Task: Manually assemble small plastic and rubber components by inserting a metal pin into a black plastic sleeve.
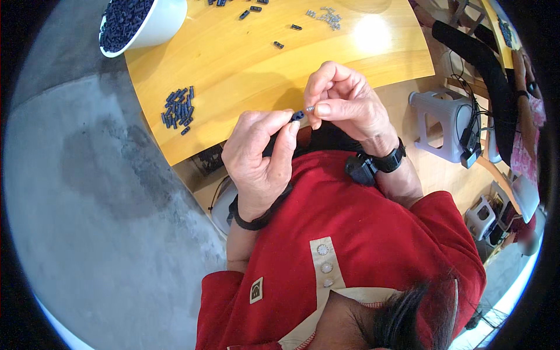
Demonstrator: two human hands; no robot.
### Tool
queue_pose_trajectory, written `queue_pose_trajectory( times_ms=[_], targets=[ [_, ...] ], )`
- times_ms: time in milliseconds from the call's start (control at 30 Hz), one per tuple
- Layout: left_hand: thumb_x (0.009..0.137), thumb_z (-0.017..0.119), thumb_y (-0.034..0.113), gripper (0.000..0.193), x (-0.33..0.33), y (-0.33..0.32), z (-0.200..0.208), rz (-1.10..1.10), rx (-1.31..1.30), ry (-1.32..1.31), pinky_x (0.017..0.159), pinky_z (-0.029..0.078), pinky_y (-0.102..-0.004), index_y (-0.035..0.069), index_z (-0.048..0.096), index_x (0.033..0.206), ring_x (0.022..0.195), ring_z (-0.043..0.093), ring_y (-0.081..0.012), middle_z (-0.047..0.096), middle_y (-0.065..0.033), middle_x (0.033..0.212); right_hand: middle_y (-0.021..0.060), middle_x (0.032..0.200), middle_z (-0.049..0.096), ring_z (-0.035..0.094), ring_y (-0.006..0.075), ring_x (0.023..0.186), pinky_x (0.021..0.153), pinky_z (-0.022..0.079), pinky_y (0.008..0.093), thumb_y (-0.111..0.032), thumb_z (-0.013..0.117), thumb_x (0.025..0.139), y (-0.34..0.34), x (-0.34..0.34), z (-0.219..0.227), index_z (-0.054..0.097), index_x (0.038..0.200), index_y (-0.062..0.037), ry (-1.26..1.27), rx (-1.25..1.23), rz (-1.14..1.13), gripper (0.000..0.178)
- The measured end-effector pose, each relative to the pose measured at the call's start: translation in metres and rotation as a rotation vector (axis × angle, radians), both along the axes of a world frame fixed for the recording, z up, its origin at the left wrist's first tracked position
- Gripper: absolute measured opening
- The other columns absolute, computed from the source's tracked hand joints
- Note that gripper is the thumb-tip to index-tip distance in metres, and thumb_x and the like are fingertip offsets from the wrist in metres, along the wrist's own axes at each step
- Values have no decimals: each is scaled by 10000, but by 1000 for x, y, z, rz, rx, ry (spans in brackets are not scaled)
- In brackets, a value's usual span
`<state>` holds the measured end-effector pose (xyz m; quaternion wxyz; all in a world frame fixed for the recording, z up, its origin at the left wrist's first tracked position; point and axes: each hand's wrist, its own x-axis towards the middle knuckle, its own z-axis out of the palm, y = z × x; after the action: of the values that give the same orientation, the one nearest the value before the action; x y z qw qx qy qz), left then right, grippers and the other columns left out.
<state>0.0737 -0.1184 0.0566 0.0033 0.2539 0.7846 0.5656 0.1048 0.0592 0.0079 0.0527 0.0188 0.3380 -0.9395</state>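
Note:
Between the thumb and fingers of my left hand (259,149) is a small black plastic part (297,116) with a rounded end. My right hand (350,105) pinches a small silvery ridged metal piece (310,109), a spring or a screw; I cannot tell which. The metal piece is at the end of the black part, and whether it sits inside is too small to tell. Both hands are held over the table's near edge. To their left, a pile of similar black parts (179,108) lies on the wooden table (233,70).
A white bucket (166,26) full of small black parts tilts at the table's far left. Loose black parts (279,45) and a scatter of silvery pieces (331,20) lie farther back. Grey plastic stools (446,125) stand at right, where another person's arm (528,116) shows.

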Motion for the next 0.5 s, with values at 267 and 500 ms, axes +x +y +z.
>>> queue_pose_trajectory(
  times_ms=[267,500],
  targets=[
    [795,688,-89,153,-3,0,-2,-13,-53,73,647,479,-259,-35,679,937,720,613,-159,658,-99,822,23,802,674,636,85,678,624,526,210,-13,738,827,5,-2,9,629,961,-45,-12,200,-15,176],
    [763,701,-91,171,-6,0,-2,-27,-151,209,659,493,-293,-18,682,916,707,622,-203,654,-111,801,-12,769,654,616,58,664,597,509,201,-27,755,820,10,-4,19,639,919,-54,-23,363,43,155]
  ],
)
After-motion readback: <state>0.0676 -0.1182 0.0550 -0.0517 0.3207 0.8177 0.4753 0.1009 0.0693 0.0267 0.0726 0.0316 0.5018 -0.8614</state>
